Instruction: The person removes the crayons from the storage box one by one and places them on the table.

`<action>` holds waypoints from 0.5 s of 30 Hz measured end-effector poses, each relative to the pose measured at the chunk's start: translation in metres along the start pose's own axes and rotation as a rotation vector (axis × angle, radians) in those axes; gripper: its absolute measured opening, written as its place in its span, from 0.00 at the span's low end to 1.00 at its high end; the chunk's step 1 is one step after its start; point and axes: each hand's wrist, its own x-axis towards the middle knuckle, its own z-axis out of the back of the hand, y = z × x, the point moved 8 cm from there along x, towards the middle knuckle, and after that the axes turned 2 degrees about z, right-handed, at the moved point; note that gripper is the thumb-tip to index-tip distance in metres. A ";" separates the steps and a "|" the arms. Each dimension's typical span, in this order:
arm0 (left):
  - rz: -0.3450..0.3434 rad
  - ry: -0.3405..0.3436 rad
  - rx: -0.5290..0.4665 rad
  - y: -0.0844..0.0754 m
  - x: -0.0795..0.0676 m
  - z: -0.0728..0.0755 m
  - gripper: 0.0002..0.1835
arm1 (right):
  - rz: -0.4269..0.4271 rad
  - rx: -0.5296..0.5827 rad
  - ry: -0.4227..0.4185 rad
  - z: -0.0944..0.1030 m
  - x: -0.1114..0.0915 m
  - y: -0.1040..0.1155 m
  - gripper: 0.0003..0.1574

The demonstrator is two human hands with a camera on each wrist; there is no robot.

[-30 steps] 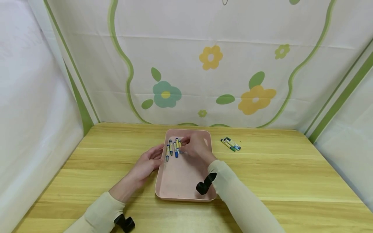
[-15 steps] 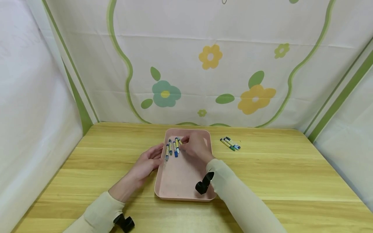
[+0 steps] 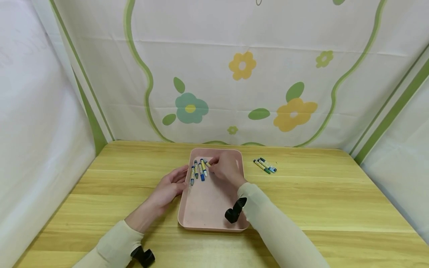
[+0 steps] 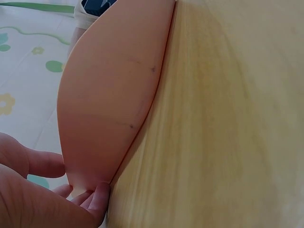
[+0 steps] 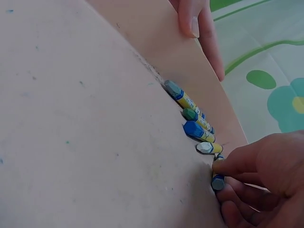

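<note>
My left hand [image 3: 171, 188] holds the left side of a pink tray [image 3: 207, 208]; in the right wrist view its thumb [image 5: 189, 19] lies over the rim, with a finger outside the wall. Inside the tray's far left part, my right hand [image 3: 226, 169] pinches a crayon with a grey-blue end [image 5: 218, 183] between thumb and finger. Left of it lie a white crayon [image 5: 206, 148], a blue crayon [image 5: 194, 129], a green crayon [image 5: 191, 114] and a grey crayon [image 5: 175, 89], roughly side by side. The right hand hides part of the pinched crayon.
Several more crayons [image 3: 264, 165], one green-tipped, lie together on the wooden table [image 3: 318, 201] right of the tray. A white flowered cloth [image 3: 214, 74] hangs behind the table, with more cloth at both sides.
The crayon in my right hand has turned to a slant, its near end swinging right. The white crayon beside it also tilts slightly more. The left hand and tray stay put.
</note>
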 end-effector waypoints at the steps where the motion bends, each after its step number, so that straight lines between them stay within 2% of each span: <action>1: -0.001 -0.002 -0.001 0.000 0.000 0.000 0.37 | -0.011 0.008 0.002 0.000 0.000 -0.001 0.10; 6: -0.005 -0.003 -0.002 -0.001 0.000 -0.001 0.37 | -0.043 0.047 0.002 0.002 -0.001 -0.004 0.12; 12: 0.000 -0.008 -0.003 -0.001 0.000 0.000 0.37 | -0.013 -0.070 -0.075 0.013 -0.003 -0.001 0.09; 15: 0.003 -0.010 -0.007 -0.001 0.000 0.000 0.37 | -0.014 -0.043 -0.071 0.016 -0.004 -0.001 0.09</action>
